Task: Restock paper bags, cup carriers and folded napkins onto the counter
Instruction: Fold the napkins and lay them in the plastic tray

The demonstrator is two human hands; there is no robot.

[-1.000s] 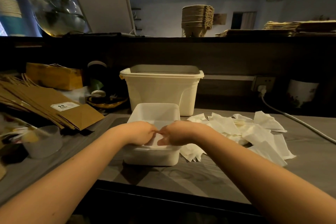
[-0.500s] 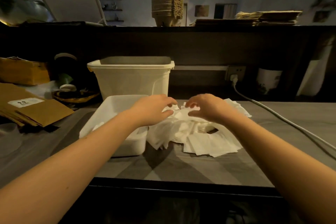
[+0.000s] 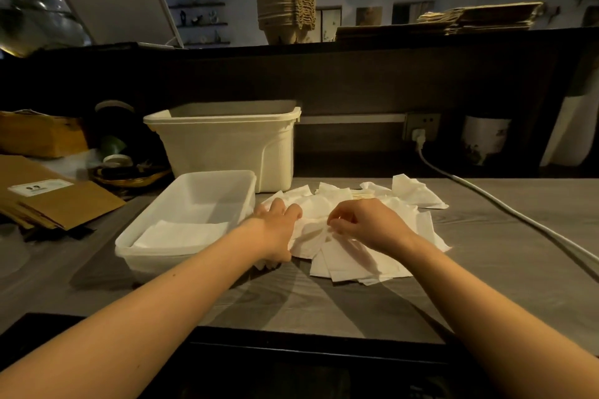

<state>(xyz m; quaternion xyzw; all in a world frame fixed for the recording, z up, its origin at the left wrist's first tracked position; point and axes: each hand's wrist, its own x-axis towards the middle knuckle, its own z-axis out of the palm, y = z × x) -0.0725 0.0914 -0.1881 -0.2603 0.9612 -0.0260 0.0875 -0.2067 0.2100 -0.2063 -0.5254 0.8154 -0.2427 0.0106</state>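
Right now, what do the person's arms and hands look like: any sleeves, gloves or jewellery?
No sleeves show; both arms are bare down to the frame edge. The left hand and right hand wear no gloves, and no watch, bracelet or ring is visible.

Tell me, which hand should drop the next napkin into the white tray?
Probably the left hand: it rests on the napkin pile right beside the tray, which sits on its side. The right hand, pinching the pile, would have to cross over it.
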